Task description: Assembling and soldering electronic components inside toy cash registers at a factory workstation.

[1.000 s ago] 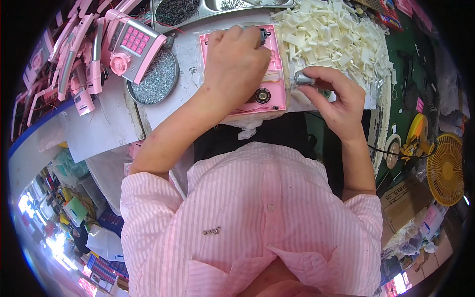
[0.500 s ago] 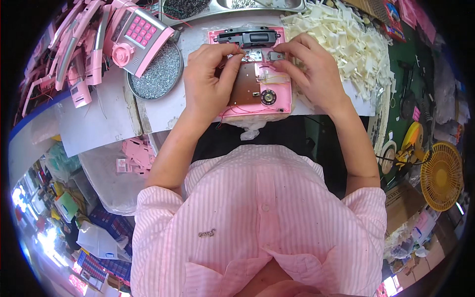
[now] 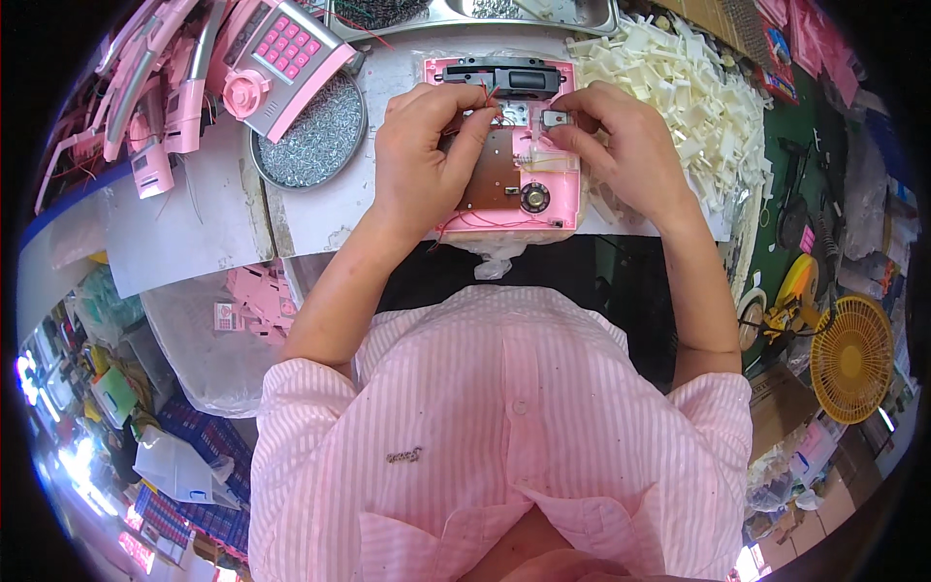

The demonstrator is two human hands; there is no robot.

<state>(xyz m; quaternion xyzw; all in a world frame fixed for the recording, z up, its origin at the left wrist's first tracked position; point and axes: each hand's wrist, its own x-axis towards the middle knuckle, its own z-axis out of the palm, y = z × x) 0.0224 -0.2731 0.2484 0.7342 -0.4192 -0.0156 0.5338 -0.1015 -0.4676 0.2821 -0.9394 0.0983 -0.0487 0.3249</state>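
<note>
In front of me lies an open pink plastic housing [image 3: 562, 215], bearing a brown circuit board [image 3: 492, 175], a round black speaker [image 3: 534, 198] and a long black part [image 3: 502, 81] along its far edge. My left hand [image 3: 422, 145] is closed over the board's far left side, thumb and forefinger pinching thin red and green wires [image 3: 493, 94]. Across from it, my right hand [image 3: 630, 141] has thumb and forefinger closed about a small grey metal piece [image 3: 555, 117] at the housing's right side. Fingertips partly hide both spots.
Left of the housing stands a round tray of screws [image 3: 320, 150], partly under a pink and grey keypad casing [image 3: 281, 68]. More pink casings [image 3: 184, 112] pile up beyond it. White plastic parts [image 3: 689, 107] heap at the right. A metal tray [image 3: 446, 17] lies at the back.
The whole view has shifted slightly. Wire ends now stick up above my left fingertips. My right hand stays by the small metal piece.
</note>
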